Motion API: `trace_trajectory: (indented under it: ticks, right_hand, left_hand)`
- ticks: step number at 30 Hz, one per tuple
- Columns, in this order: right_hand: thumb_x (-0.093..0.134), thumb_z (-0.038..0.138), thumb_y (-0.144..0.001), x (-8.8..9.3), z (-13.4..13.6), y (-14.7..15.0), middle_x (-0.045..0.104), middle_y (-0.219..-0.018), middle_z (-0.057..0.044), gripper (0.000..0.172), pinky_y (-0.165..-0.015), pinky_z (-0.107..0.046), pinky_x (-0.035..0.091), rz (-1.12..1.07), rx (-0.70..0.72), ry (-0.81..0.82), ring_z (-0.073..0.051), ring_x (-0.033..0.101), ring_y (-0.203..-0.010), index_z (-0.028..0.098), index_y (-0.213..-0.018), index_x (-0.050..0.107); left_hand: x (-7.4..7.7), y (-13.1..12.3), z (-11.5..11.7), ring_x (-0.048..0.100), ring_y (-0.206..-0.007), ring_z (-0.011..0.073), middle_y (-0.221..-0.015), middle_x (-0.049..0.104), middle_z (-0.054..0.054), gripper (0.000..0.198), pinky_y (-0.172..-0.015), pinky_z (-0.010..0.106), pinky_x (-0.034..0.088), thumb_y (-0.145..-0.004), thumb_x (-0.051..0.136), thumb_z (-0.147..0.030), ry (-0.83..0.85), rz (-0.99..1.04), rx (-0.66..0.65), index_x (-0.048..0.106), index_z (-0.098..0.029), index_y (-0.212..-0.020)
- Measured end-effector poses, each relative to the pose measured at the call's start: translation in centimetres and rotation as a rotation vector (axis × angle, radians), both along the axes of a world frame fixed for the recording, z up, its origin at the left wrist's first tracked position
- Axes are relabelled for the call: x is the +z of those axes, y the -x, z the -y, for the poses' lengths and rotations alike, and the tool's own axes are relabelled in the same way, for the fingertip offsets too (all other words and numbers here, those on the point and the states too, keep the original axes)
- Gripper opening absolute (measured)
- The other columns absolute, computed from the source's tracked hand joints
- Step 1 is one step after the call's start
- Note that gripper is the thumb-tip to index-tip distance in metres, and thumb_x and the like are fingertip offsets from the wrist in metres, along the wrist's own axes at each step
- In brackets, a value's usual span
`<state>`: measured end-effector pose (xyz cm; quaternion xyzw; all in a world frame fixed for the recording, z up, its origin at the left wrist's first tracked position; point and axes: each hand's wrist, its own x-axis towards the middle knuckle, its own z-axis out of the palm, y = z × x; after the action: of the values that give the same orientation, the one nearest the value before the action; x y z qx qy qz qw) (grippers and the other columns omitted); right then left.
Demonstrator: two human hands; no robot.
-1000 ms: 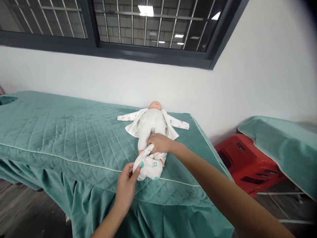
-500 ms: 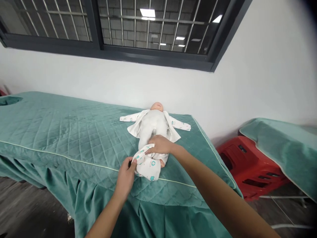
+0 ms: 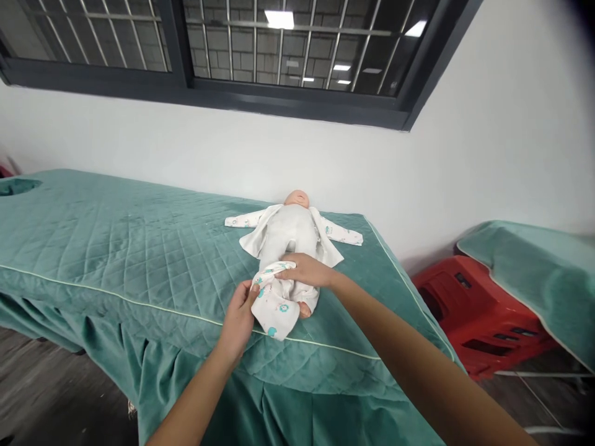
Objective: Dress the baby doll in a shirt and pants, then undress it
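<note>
**Both hands on the printed baby trousers**

My left hand [image 3: 239, 313] is closed, pinching the near-left edge of the printed trousers [image 3: 277, 305]: soft white cotton, small teal figures, bunched and wrinkled. My right hand [image 3: 304, 271] is curled over the top hem, fingers pressing it against the doll's hips.

The trousers sit over the lower legs of the doll [image 3: 292, 228], near the front edge of the bed [image 3: 116, 241]. One bare foot shows beside the cloth.

The doll lies on its back with a plain white cloth torso and a smooth head toward the wall. Under it an open jacket [image 3: 253, 240] of the same print is spread flat, sleeves out sideways.

The bed cover is teal velvet with diamond quilting, pale piping and a pleated skirt. A red plastic stool [image 3: 469, 310] (glossy, slotted) lies well to the right.
</note>
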<state>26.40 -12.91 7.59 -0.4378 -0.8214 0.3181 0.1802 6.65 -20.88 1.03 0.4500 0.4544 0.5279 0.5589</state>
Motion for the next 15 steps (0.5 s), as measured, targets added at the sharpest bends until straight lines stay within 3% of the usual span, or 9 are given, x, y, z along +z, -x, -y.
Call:
trace_trajectory:
  ticks: [5, 10, 15]
  right_hand:
    - [0.068, 0.057, -0.079, 0.9, 0.1, -0.3, 0.067, -0.091, -0.001, 0.042, -0.074, -0.028, 0.042, -0.072, -0.030, 0.092, -0.019, 0.058, -0.084, 0.018, -0.093, 0.067]
    - [0.066, 0.059, -0.078, 0.8, -0.5, -0.5, 0.064, -0.086, 0.000, 0.041, -0.071, -0.028, 0.041, -0.040, -0.099, 0.073, -0.018, 0.056, -0.081, 0.020, -0.087, 0.063]
    - [0.060, 0.052, -0.085, 0.2, -1.4, -0.8, 0.065, -0.095, -0.002, 0.034, -0.077, -0.030, 0.042, -0.040, -0.143, 0.023, -0.020, 0.058, -0.088, 0.020, -0.097, 0.062]
  left_hand:
    - [-0.7, 0.6, -2.9, 0.059, -0.095, 0.0196, -0.102, 0.066, 0.005, 0.039, -0.085, 0.029, 0.045, -0.092, 0.049, -0.054, -0.216, -0.231, 0.030, 0.059, -0.019, -0.106]
    - [-0.8, 1.0, -6.5, 0.060, -0.096, 0.0216, -0.103, 0.066, 0.007, 0.034, -0.084, 0.032, 0.045, -0.095, 0.044, -0.048, -0.339, -0.374, 0.015, 0.056, -0.019, -0.107]
    - [-0.2, 1.0, -10.2, 0.062, -0.095, 0.0236, -0.104, 0.067, 0.009, 0.032, -0.084, 0.034, 0.045, -0.096, 0.040, -0.044, -0.410, -0.586, -0.064, 0.056, -0.019, -0.109]
